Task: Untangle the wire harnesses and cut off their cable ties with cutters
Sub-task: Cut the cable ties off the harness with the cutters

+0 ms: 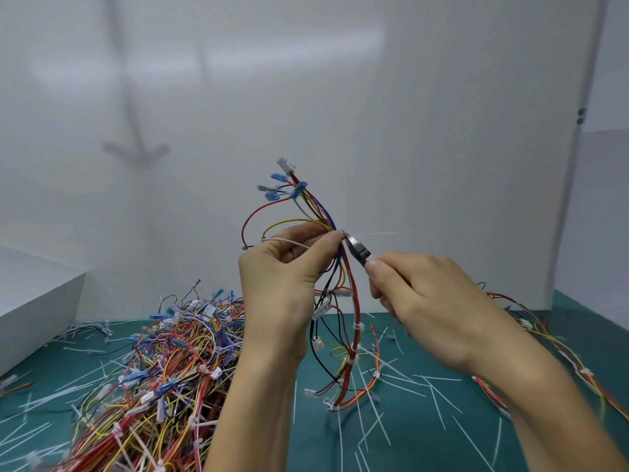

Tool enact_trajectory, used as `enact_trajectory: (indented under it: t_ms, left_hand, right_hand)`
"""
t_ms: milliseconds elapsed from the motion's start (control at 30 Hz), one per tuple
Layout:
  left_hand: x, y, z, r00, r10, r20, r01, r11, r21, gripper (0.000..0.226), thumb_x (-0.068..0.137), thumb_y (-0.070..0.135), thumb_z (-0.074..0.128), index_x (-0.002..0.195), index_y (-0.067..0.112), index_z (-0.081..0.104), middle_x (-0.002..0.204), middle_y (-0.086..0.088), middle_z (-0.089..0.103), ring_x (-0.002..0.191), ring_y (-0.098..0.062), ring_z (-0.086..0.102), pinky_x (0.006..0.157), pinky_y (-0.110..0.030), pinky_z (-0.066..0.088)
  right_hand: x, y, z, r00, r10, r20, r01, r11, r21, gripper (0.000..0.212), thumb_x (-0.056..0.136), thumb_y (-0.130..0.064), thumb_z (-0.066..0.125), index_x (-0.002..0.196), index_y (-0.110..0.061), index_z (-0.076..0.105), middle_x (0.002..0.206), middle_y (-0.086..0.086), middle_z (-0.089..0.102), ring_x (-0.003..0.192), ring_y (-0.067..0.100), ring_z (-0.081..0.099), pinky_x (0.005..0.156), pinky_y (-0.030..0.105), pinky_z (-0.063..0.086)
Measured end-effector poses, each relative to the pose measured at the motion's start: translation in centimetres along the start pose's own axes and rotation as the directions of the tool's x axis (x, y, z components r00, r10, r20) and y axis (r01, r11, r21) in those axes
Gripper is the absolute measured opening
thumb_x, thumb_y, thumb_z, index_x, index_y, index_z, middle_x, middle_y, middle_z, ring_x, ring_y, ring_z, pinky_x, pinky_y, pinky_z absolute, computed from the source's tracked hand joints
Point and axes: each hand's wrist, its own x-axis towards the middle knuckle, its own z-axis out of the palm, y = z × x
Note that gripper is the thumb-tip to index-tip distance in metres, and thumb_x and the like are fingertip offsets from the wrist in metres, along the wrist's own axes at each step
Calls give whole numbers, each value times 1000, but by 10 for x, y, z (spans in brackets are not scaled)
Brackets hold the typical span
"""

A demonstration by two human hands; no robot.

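Note:
My left hand (286,267) holds a wire harness (347,301) upright above the table, thumb and fingers pinching the bundle just below its fanned-out top. Blue terminals and a white connector (285,165) stick up from that top. My right hand (422,294) grips a pair of cutters (359,250), whose jaws touch a white cable tie (371,234) on the bundle right beside my left thumb. The tie's tail points to the right. The lower harness hangs down to the mat, with several white ties still around it.
A big tangled pile of harnesses (163,369) lies on the green mat (425,420) at the left. Another harness (544,342) trails along the right. Cut tie tails litter the mat. A white box (34,301) stands far left, white panels behind.

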Motion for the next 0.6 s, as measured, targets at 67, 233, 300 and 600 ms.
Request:
enact_trajectory:
  t_ms: [67, 233, 300, 600]
  left_hand:
    - [0, 0, -1, 1000, 5, 3, -5, 1000, 5, 8, 77, 6, 80, 80, 13, 75, 72, -4, 75, 70, -15, 71, 73, -25, 60]
    - [1, 1, -3, 999, 26, 25, -27, 999, 30, 9, 77, 7, 79, 82, 13, 75, 73, -4, 76, 71, -15, 72, 73, -24, 60]
    - [2, 0, -3, 999, 30, 34, -31, 999, 30, 9, 77, 6, 79, 81, 14, 74, 73, -4, 76, 70, -14, 72, 71, -21, 59]
    - [7, -6, -9, 998, 54, 40, -57, 996, 73, 10, 78, 8, 80, 81, 16, 76, 73, -3, 76, 71, -13, 72, 70, -19, 57]
  right_hand:
    - [0, -1, 0, 1000, 1, -6, -1, 1000, 28, 46, 96, -50, 30, 71, -17, 52, 63, 2, 54, 62, 22, 51, 65, 46, 50]
    - [0, 1, 1, 1000, 9, -11, -8, 997, 77, 46, 99, -46, 35, 69, -17, 54, 62, 3, 56, 64, 25, 55, 66, 49, 53]
    - [1, 2, 1, 1000, 9, -11, -8, 995, 94, 46, 99, -46, 36, 69, -17, 54, 63, 5, 57, 64, 25, 56, 66, 50, 53]
    - [4, 5, 6, 1000, 19, 0, -19, 988, 154, 47, 101, -44, 38, 67, -18, 58, 64, 8, 62, 60, 25, 59, 65, 48, 55]
